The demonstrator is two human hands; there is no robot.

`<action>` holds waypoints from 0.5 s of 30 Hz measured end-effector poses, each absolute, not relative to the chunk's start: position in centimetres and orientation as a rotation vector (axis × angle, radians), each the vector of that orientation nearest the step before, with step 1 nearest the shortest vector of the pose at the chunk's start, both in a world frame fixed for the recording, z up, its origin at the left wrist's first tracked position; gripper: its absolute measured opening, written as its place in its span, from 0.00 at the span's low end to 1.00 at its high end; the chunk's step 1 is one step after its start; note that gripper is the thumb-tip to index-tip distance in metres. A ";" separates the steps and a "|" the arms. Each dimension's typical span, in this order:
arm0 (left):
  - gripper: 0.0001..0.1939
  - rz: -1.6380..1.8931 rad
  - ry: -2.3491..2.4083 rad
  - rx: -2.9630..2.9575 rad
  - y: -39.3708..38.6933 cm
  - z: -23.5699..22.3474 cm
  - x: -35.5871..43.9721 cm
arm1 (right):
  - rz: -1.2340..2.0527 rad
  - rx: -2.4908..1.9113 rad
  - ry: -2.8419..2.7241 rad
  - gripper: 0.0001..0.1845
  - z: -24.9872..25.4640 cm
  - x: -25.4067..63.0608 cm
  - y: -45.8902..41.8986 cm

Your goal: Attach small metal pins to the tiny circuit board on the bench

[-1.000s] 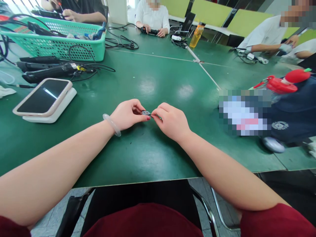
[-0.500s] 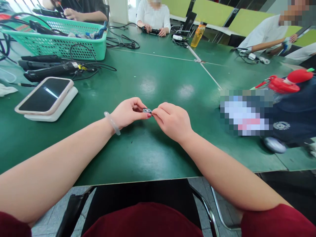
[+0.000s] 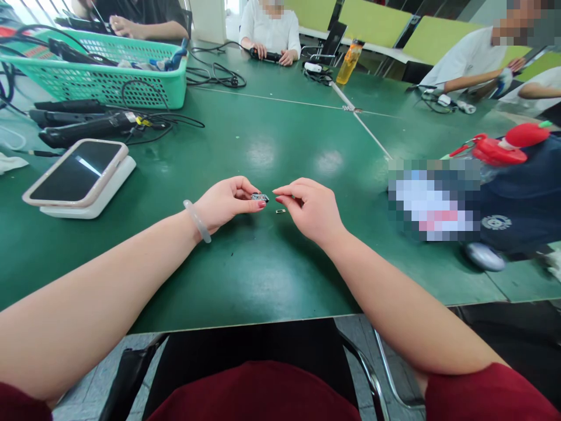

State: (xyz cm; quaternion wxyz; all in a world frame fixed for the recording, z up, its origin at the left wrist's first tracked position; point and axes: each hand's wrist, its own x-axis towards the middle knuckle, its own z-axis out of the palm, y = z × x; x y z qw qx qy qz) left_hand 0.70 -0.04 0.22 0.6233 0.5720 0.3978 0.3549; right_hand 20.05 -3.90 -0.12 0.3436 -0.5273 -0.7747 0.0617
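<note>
Over the green table [image 3: 245, 263], my left hand [image 3: 225, 199] pinches a small dark grey and silver part [image 3: 260, 197] between thumb and fingers; it looks like a tiny electronic piece, too small to name. My right hand [image 3: 312, 210] is just to its right, thumb and index fingertip slightly apart with nothing visible between them. Right below those fingertips shows a tiny pale metallic rectangle [image 3: 280, 211], apart from both hands; I cannot tell whether it lies on the table or is in the air.
A phone [image 3: 81, 169] on a white box [image 3: 105, 190] is at left, near black handheld devices [image 3: 87, 128] and a turquoise basket [image 3: 109, 85] of cables. A mouse [image 3: 485, 256] and dark bag [image 3: 521, 199] lie at right. An orange bottle [image 3: 349, 63] and other people are farther off.
My right fingertips have parted from the small part in my left hand and moved slightly right. The tiny metallic rectangle now shows below them. My left hand keeps its pinch.
</note>
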 end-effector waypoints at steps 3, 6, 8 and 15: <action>0.18 0.803 0.949 1.323 0.0 0.2 0.7 | 0.214 -1.490 -2.043 0.09 -0.2 20.7 -3.4; 0.18 0.780 0.950 1.338 -0.1 0.2 0.8 | 0.270 -1.617 -2.100 0.06 -0.3 20.9 -3.1; 0.18 0.775 0.951 1.344 -0.1 0.2 0.9 | 0.293 -1.685 -2.145 0.04 -0.5 20.9 -3.0; 0.17 0.750 0.984 1.385 0.1 0.1 0.7 | 0.297 -1.714 -2.241 0.05 -0.9 20.5 -2.7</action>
